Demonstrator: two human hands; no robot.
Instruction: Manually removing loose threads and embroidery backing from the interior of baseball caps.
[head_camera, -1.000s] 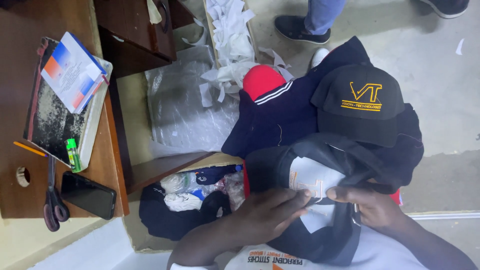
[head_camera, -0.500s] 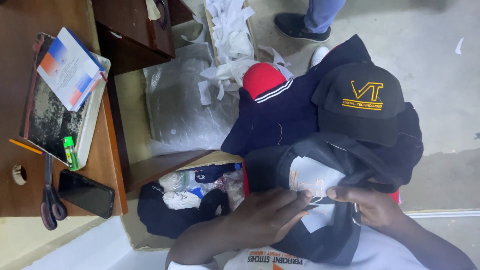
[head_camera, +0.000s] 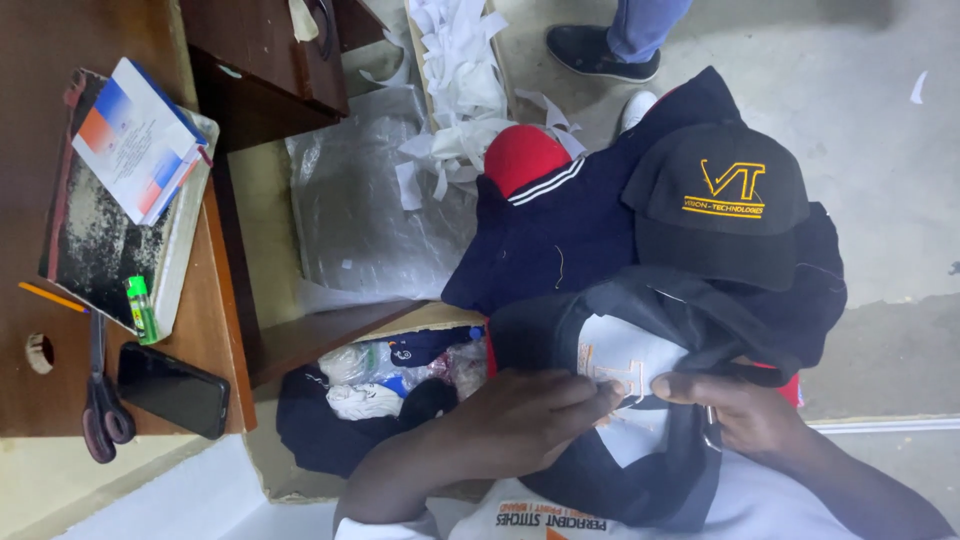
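Cap (head_camera: 640, 400), inside out: left hand (head_camera: 520, 420) fingers pinch white backing (head_camera: 620, 355); right hand (head_camera: 745, 415) fingers grip rim. Backing partly torn. Finished cap (head_camera: 715, 205) above; scissors (head_camera: 100, 400) on bench (head_camera: 30, 200).

Both hands (head_camera: 640, 410) on a dark cap's (head_camera: 640, 350) white inside, black cap (head_camera: 715, 205) beyond.

Matt dark cloth cap (head_camera: 640, 400), glossy black phone (head_camera: 172, 390), smooth brown wooden desk (head_camera: 40, 60), crinkled clear plastic sheet (head_camera: 350, 220).
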